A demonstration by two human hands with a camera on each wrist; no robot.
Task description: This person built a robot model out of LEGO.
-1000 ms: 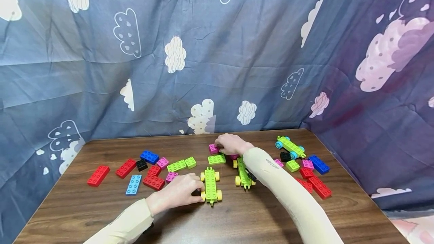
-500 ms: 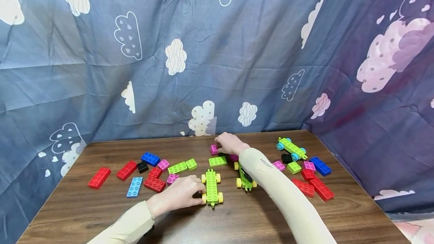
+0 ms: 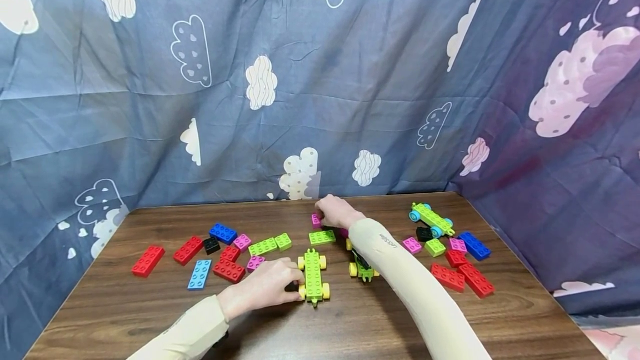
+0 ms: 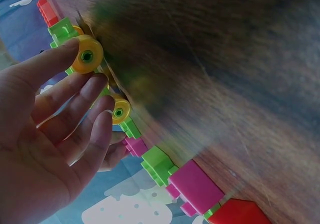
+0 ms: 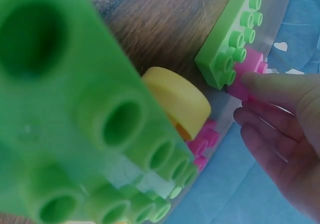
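Observation:
My left hand [image 3: 267,284] is at the left side of a lime green toy car base [image 3: 313,276] with yellow wheels. Its thumb and fingertips pinch about the near yellow wheel [image 4: 89,55]. At the back of the table, my right hand [image 3: 337,211] holds a small pink brick [image 3: 315,220] between thumb and fingers. In the right wrist view the thumb lies on that pink brick [image 5: 254,64], beside a lime green brick [image 5: 225,41]. Beneath the right forearm stands a second green car base [image 3: 366,273], partly hidden; its studs loom large in the right wrist view.
Loose bricks lie to the left, among them a light blue brick [image 3: 199,274], a blue brick [image 3: 223,233] and several red ones [image 3: 148,260]. On the right stand a green car base with blue wheels [image 3: 433,220] and more bricks [image 3: 447,277]. A patterned curtain [image 3: 225,126] hangs behind the table.
The head view has shifted slightly. My right sleeve covers more of the second car base than a second ago. Both hands keep about the same places.

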